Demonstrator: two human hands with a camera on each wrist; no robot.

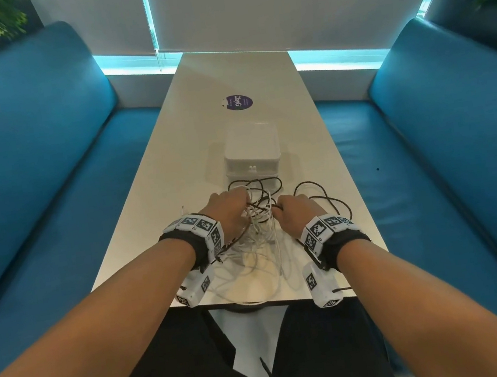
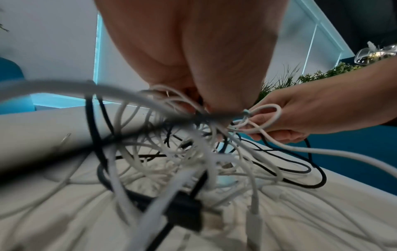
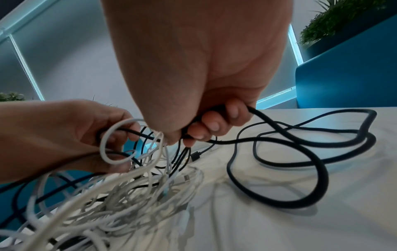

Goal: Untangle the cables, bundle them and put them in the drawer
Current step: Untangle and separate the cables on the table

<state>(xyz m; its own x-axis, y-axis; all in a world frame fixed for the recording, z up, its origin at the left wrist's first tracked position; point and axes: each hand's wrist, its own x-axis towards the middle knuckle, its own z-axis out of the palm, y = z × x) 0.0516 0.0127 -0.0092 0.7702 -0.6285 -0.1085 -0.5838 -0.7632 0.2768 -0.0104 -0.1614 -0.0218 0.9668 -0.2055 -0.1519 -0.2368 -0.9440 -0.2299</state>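
A tangle of white cables (image 1: pixel 259 250) and black cables (image 1: pixel 322 197) lies on the white table (image 1: pixel 174 173), near its front edge. Both hands hold it up at the middle. My left hand (image 1: pixel 237 206) grips a bunch of white and black strands (image 2: pixel 171 152) in its curled fingers. My right hand (image 1: pixel 288 211) grips a thick black cable (image 3: pixel 300 141) together with some white strands (image 3: pixel 159 149). Just behind the tangle stands a small white drawer box (image 1: pixel 251 152), its drawers closed.
Blue benches (image 1: pixel 33 186) (image 1: pixel 458 143) run along both sides of the narrow table. A purple round sticker (image 1: pixel 239 102) lies beyond the drawer box. Some white loops hang over the table's near edge (image 1: pixel 256 302). Plants stand at the back corners.
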